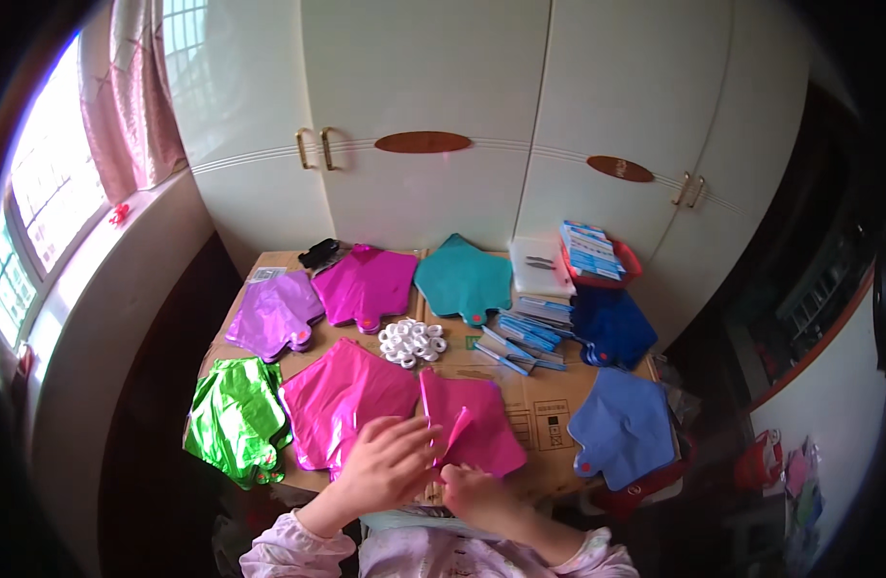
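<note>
Magenta foil sheet (486, 433), smooth, its narrow flap's (458, 427) long axis pointing far; left hand (393, 462) loosely spread, right hand (478, 493) curled, grip unclear.

The upper garment (443, 556) is pale pink-lilac with a faint, irregular print. The left sleeve (296, 549) and the right sleeve (599, 559) match in colour and gather in loose, wrinkled folds.

Magenta foil sheet (487, 435), five o'clock on surface (544, 385): mostly flat, narrow strip lifted near its left side. Pink foil sheet (342, 397), eight o'clock: glossy, creased, lying flat.
</note>
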`<state>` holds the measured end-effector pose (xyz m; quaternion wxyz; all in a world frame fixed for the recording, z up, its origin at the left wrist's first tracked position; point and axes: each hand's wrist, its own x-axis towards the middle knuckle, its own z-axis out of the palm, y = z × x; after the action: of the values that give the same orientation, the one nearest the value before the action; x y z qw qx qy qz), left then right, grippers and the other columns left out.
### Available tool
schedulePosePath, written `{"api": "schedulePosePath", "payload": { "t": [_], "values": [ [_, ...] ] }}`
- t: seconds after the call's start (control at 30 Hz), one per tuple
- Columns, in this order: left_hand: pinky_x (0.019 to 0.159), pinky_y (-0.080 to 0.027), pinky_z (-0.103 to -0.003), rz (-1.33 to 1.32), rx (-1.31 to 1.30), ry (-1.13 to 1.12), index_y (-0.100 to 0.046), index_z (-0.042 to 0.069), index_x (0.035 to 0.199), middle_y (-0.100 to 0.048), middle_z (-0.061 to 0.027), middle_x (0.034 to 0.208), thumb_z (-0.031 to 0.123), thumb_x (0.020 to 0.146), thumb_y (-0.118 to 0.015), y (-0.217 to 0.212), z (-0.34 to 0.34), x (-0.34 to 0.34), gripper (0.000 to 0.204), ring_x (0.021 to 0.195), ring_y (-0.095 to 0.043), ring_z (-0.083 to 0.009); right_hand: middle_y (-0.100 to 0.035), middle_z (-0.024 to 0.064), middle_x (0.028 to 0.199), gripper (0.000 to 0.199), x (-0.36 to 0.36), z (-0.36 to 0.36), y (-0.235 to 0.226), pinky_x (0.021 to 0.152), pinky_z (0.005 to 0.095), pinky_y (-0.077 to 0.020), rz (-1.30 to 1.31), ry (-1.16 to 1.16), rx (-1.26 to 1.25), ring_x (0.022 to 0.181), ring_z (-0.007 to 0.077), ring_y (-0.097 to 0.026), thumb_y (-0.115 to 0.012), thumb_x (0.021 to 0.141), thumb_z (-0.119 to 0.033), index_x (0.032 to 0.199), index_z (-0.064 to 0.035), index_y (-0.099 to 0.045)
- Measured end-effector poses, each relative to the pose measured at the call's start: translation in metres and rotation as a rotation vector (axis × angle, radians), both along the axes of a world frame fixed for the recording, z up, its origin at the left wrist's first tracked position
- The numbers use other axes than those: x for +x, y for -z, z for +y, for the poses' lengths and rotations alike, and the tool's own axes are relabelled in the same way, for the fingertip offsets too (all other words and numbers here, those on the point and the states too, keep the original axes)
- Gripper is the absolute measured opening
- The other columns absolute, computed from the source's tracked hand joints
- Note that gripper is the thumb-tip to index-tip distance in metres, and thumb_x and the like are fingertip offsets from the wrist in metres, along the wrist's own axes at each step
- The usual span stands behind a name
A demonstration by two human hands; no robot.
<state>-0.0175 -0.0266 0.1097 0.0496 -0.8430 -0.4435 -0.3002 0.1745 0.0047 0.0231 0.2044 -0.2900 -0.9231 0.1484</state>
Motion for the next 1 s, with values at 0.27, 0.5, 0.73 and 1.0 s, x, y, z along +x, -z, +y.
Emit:
{"api": "schedulePosePath", "payload": {
  "t": [0.27, 0.5, 0.73, 1.0],
  "values": [
    [0.097, -0.036, -0.049, 0.310, -0.339, -0.082, -0.046, 0.011, 0.130, -0.051, -0.0109, 0.128, 0.041, 0.084, -0.061, 0.080, 0.037, 0.014, 0.057, 0.124, -0.046, -0.0287, -0.061, 0.0185, 0.083, 0.034, 0.001, -0.023, 0.022, 0.059, 0.0428, -0.0514, -0.153, 0.180, -0.004, 0.069, 0.0319, -0.063, -0.063, 0.080, -0.032, 0.094, -0.0023, -0.054],
    [0.096, -0.039, -0.045, 0.006, -0.277, -0.143, -0.043, 0.001, 0.131, -0.049, -0.0169, 0.128, 0.041, 0.081, -0.064, 0.061, 0.056, 0.025, 0.067, 0.120, -0.046, -0.0331, -0.060, 0.0100, 0.100, 0.046, 0.008, -0.018, 0.013, 0.060, 0.0413, -0.0489, -0.212, 0.254, 0.048, 0.077, 0.0278, -0.062, -0.066, 0.075, -0.046, 0.104, -0.0121, -0.058],
    [0.093, -0.042, -0.040, 0.171, -0.115, 0.343, -0.058, 0.010, 0.117, -0.054, -0.0085, 0.124, 0.026, 0.077, -0.068, 0.039, 0.043, 0.045, 0.044, 0.119, -0.051, -0.0250, -0.060, 0.0030, 0.106, 0.042, 0.012, 0.011, 0.055, 0.078, 0.0450, -0.0397, -0.072, 0.131, 0.030, 0.100, 0.0233, -0.052, -0.065, 0.076, -0.040, 0.110, -0.0161, -0.060],
    [0.101, -0.035, -0.053, 0.436, -0.340, 0.266, -0.047, 0.024, 0.134, -0.043, -0.0112, 0.140, 0.053, 0.087, -0.050, 0.098, 0.094, 0.036, 0.055, 0.129, -0.039, -0.0388, -0.064, 0.0053, 0.103, 0.040, 0.043, 0.024, 0.011, 0.089, 0.0414, -0.0450, -0.023, -0.108, -0.043, 0.097, 0.0239, -0.060, -0.064, 0.080, -0.037, 0.110, -0.0097, -0.062]
  ]
}}
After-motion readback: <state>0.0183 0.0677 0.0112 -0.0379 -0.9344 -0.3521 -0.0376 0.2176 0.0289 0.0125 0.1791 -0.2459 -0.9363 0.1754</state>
